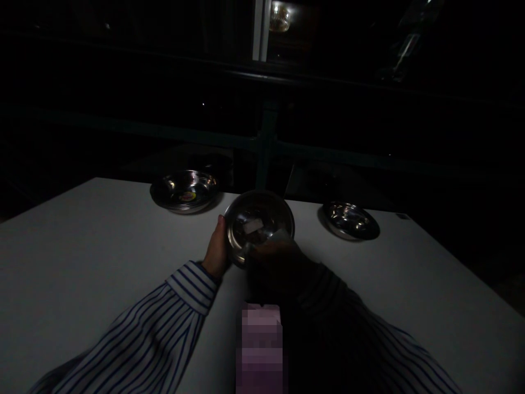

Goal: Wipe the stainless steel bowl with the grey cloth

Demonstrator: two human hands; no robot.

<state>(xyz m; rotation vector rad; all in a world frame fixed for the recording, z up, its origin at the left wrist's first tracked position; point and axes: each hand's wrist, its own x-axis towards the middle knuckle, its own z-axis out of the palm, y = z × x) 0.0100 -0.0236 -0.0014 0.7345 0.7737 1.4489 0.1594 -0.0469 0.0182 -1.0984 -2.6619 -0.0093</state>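
Observation:
A round stainless steel bowl is held tilted above the table, its hollow or its underside, I cannot tell which, facing me. My left hand grips its left rim, with the thumb up along the edge. In deep shadow, my right hand lies over the bowl's lower right part, closed around a pale, cloth-like piece pressed to the metal. The right fingers are mostly hidden. A whitish patch, a label or a reflection, shows on the bowl.
On the white table, a stack of steel bowls with a yellow-red sticker stands at the back left. Another steel bowl sits at the back right. A blurred-out pink object is at the near edge. Beyond the table it is dark.

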